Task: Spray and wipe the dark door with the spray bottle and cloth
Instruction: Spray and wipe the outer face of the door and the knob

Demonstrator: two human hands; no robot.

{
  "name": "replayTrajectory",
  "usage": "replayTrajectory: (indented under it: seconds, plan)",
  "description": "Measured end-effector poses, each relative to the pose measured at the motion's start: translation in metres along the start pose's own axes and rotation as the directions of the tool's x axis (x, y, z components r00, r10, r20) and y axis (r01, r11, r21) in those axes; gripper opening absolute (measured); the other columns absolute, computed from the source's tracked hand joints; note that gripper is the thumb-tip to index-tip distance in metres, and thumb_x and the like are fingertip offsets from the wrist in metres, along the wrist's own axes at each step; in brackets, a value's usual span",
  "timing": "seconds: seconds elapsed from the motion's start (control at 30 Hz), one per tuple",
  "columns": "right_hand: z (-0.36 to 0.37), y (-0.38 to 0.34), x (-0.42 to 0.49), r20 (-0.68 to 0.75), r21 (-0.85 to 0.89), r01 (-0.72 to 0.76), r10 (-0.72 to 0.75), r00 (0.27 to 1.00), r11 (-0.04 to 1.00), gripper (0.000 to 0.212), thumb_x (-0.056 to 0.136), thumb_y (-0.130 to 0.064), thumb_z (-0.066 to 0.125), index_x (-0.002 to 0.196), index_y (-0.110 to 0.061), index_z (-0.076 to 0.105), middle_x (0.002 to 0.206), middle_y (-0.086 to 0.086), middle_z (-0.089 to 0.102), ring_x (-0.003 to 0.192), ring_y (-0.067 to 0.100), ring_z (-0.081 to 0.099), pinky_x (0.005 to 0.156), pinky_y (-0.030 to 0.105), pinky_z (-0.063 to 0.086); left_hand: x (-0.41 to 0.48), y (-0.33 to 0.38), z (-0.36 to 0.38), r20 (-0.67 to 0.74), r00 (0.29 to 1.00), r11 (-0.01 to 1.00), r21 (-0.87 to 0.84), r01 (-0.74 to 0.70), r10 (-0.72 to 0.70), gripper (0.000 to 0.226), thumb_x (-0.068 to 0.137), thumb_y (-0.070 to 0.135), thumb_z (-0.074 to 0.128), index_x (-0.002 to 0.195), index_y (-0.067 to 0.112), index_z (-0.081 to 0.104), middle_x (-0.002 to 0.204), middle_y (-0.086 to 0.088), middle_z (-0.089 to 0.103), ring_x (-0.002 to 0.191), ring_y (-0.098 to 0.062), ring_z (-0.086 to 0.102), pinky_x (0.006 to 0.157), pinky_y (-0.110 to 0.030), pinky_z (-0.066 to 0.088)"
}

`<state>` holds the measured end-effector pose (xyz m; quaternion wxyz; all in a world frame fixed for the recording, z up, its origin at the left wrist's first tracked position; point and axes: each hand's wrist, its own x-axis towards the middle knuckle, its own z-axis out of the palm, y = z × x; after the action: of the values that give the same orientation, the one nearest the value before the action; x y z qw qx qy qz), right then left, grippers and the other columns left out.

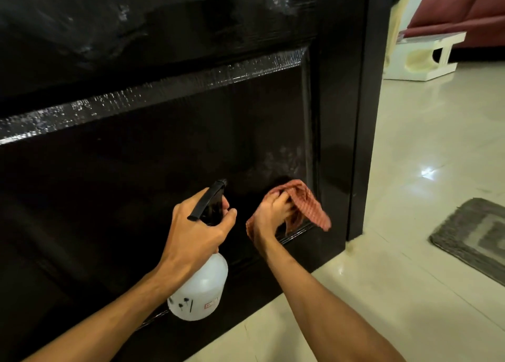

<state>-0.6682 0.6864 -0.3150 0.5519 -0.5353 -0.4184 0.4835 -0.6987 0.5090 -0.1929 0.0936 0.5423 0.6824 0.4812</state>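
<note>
left hand (195, 232) holding spray bottle (200, 288), right hand (270, 215) pressing cloth (308, 206) to door (136, 170)

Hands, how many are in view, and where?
2. The left hand grips the spray bottle in front of the dark door; the right hand holds the cloth against its lower panel.

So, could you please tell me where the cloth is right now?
In the head view, the cloth is bunched in the right hand, at the lower right of the door, right of the spray bottle.
</note>
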Motion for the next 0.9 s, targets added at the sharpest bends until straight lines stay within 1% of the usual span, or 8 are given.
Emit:
replayTrajectory:
  seconds: [0.17, 0.3, 0.4, 0.47, 0.6, 0.73, 0.83, 0.9]
  plan:
    - [0.003, -0.041, -0.001, 0.351, -0.124, 0.809, -0.737, 0.578, 0.575, 0.051, 0.107, -0.036, 0.033, 0.157, -0.025, 0.030, 0.168, 0.006, 0.012, 0.157, 0.023, -0.011, 0.126, 0.043, -0.010, 0.011, 0.013, -0.005, -0.005, 0.999, 0.999, -0.002, -0.050, 0.050, 0.013, 0.092, 0.010, 0.076, 0.087, 0.016, 0.066, 0.066, 0.007, 0.066, 0.045, -0.012, 0.062, 0.046, -0.019, 0.050]
    - [-0.006, -0.003, 0.028, -0.023, -0.066, 0.192, -0.194, 0.981, 0.979, 0.051, 0.108, -0.022, 0.037, 0.155, -0.001, 0.034, 0.164, 0.028, 0.021, 0.153, 0.046, 0.016, 0.125, 0.058, 0.012, 0.010, 0.017, -0.004, -0.011, 1.000, 0.999, -0.026, -0.018, 0.018, 0.013, 0.091, 0.010, 0.077, 0.086, 0.016, 0.067, 0.072, 0.003, 0.068, 0.043, -0.015, 0.061, 0.045, -0.020, 0.049]
    - [-0.006, -0.009, 0.030, -0.045, -0.089, -0.120, 0.117, 0.992, 0.989, 0.042, 0.108, -0.015, 0.037, 0.146, 0.001, 0.040, 0.157, 0.030, 0.030, 0.142, 0.051, 0.029, 0.117, 0.058, 0.025, 0.011, 0.022, -0.004, 0.004, 1.000, 0.999, -0.036, -0.011, 0.012, 0.015, 0.092, 0.009, 0.077, 0.084, 0.017, 0.066, 0.072, 0.003, 0.068, 0.043, -0.014, 0.061, 0.044, -0.020, 0.049]
    - [-0.002, -0.037, 0.020, 0.058, -0.127, 0.161, -0.155, 0.986, 0.979, 0.043, 0.108, -0.024, 0.037, 0.147, -0.006, 0.041, 0.158, 0.022, 0.031, 0.145, 0.041, 0.027, 0.120, 0.051, 0.019, 0.014, 0.024, -0.003, 0.016, 1.000, 0.999, -0.031, -0.020, 0.020, 0.015, 0.092, 0.010, 0.077, 0.084, 0.017, 0.066, 0.071, 0.005, 0.068, 0.044, -0.013, 0.060, 0.044, -0.021, 0.049]
    - [-0.004, -0.071, 0.019, 0.259, -0.135, 0.797, -0.756, 0.601, 0.588, 0.057, 0.106, -0.032, 0.039, 0.160, -0.017, 0.027, 0.171, 0.003, 0.002, 0.157, 0.024, -0.010, 0.125, 0.045, -0.009, 0.018, 0.027, 0.007, 0.015, 0.999, 0.999, -0.001, -0.051, 0.051, 0.015, 0.092, 0.011, 0.077, 0.084, 0.019, 0.066, 0.070, 0.004, 0.068, 0.045, -0.012, 0.061, 0.044, -0.021, 0.050]
    - [-0.022, -0.017, 0.037, 0.036, -0.019, 0.159, -0.158, 0.987, 0.987, 0.063, 0.109, -0.038, 0.033, 0.163, -0.016, 0.010, 0.170, 0.013, 0.002, 0.157, 0.031, 0.000, 0.127, 0.048, 0.001, 0.021, 0.033, 0.009, 0.004, 1.000, 0.999, -0.031, -0.031, 0.031, 0.015, 0.091, 0.012, 0.077, 0.083, 0.017, 0.066, 0.069, 0.003, 0.067, 0.042, -0.013, 0.060, 0.044, -0.023, 0.049]
    - [-0.045, -0.002, 0.043, 0.101, -0.059, -0.274, 0.278, 0.955, 0.960, 0.057, 0.111, -0.033, 0.029, 0.163, -0.018, 0.011, 0.170, 0.011, 0.004, 0.155, 0.036, 0.009, 0.125, 0.051, 0.012, 0.023, 0.036, 0.007, 0.009, 1.000, 0.999, -0.047, -0.017, 0.017, 0.014, 0.092, 0.012, 0.077, 0.084, 0.017, 0.066, 0.070, 0.000, 0.066, 0.042, -0.013, 0.060, 0.044, -0.021, 0.048]
    - [-0.048, -0.026, 0.049, 0.078, -0.089, -0.231, 0.238, 0.968, 0.969, 0.054, 0.110, -0.026, 0.032, 0.162, -0.020, 0.018, 0.168, 0.011, 0.007, 0.153, 0.039, 0.013, 0.123, 0.051, 0.015, 0.023, 0.036, 0.004, 0.014, 1.000, 0.999, -0.037, -0.017, 0.018, 0.014, 0.092, 0.012, 0.077, 0.084, 0.017, 0.066, 0.073, -0.001, 0.066, 0.044, -0.013, 0.061, 0.045, -0.021, 0.049]
